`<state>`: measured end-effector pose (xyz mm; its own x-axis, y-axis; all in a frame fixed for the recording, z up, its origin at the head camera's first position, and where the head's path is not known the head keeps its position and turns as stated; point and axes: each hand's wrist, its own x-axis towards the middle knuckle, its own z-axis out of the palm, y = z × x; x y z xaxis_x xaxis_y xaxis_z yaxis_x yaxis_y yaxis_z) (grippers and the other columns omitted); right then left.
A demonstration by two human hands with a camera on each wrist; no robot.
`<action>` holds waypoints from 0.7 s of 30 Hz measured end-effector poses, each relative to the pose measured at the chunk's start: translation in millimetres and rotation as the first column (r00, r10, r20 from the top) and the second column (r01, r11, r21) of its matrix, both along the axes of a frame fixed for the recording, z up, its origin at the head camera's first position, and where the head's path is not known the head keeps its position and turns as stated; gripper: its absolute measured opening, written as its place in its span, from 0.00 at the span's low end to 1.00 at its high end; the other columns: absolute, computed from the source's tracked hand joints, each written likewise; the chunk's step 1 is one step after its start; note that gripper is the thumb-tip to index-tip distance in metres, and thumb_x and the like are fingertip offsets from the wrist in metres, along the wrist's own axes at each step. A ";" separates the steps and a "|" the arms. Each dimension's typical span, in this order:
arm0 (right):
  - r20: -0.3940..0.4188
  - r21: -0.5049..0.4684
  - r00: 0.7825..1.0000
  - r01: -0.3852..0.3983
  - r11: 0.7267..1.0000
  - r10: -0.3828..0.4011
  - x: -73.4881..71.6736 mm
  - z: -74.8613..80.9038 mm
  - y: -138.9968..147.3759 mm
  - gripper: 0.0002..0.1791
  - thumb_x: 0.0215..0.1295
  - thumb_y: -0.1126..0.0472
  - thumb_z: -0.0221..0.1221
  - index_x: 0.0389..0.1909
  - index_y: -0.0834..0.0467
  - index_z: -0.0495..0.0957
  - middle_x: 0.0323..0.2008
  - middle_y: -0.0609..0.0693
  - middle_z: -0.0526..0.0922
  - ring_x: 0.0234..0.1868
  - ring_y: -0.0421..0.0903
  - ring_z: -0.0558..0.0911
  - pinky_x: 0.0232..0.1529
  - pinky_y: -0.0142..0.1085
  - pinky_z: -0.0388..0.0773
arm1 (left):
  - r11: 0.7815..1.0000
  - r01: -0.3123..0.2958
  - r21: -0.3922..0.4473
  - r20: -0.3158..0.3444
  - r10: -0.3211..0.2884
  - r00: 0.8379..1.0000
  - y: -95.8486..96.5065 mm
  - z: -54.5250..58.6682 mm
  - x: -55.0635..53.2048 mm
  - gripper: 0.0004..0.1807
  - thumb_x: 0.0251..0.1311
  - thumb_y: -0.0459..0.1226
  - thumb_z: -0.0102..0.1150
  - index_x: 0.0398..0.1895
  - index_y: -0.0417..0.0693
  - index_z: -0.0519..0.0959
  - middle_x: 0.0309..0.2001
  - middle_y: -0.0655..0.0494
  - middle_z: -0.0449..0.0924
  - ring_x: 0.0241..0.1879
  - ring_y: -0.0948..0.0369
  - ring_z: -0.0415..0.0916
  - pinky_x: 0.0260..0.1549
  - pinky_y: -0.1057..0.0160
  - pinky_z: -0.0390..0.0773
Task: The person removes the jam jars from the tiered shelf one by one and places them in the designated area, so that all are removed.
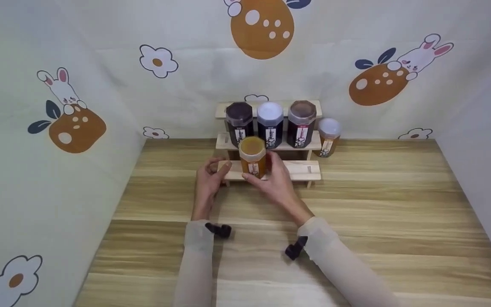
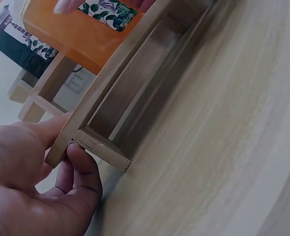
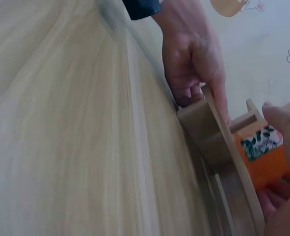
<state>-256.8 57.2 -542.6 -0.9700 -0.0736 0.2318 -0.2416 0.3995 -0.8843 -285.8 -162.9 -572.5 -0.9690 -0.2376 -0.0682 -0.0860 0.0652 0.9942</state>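
Your right hand (image 1: 276, 181) grips a jar (image 1: 252, 157) of translucent, glossy orange plastic with a printed paper label. Your left hand (image 1: 209, 180) pinches the end of a stepped rack (image 1: 303, 170) of pale, unvarnished wood, matt, its grain plain. The table (image 1: 382, 221) shows a smooth, striped wood-grain finish with a slight sheen. The wall covering (image 1: 100, 51) looks like soft printed cloth, faintly creased. Your sleeves (image 1: 335, 256) are thin, matt fabric.
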 end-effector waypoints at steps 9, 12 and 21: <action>-0.010 0.020 0.998 0.064 0.998 -0.064 1.2 -1.3 -6.0 0.46 0.59 0.41 0.79 0.72 0.55 0.71 0.66 0.56 0.82 0.67 0.55 0.81 0.71 0.51 0.78 | 0.999 -0.032 -0.044 0.062 0.035 0.997 -3.8 5.1 -0.4 0.20 0.62 0.44 0.81 0.53 0.48 0.87 0.53 0.50 0.85 0.52 0.57 0.81 0.47 0.65 0.80; 0.009 -0.010 0.999 0.050 0.999 -0.049 2.4 0.6 -2.7 0.43 0.58 0.43 0.81 0.69 0.56 0.74 0.64 0.56 0.83 0.66 0.55 0.83 0.70 0.51 0.79 | 0.999 -0.041 0.028 0.080 0.039 0.996 -5.3 5.9 0.1 0.19 0.64 0.42 0.79 0.55 0.45 0.87 0.53 0.47 0.88 0.49 0.58 0.83 0.44 0.67 0.82; 0.010 -0.029 0.998 0.070 0.997 -0.069 5.5 3.0 8.9 0.42 0.54 0.47 0.83 0.65 0.60 0.78 0.59 0.57 0.87 0.59 0.54 0.86 0.64 0.48 0.83 | 0.994 -0.047 0.097 0.097 0.038 0.995 -8.2 5.3 -0.8 0.22 0.65 0.41 0.78 0.58 0.40 0.85 0.52 0.44 0.88 0.46 0.60 0.85 0.41 0.70 0.83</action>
<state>-251.3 66.1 -539.6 -0.9747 0.0007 0.2236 -0.2058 0.3890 -0.8980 -286.7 -171.2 -567.1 -0.9461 -0.2661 -0.1847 -0.1810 -0.0388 0.9827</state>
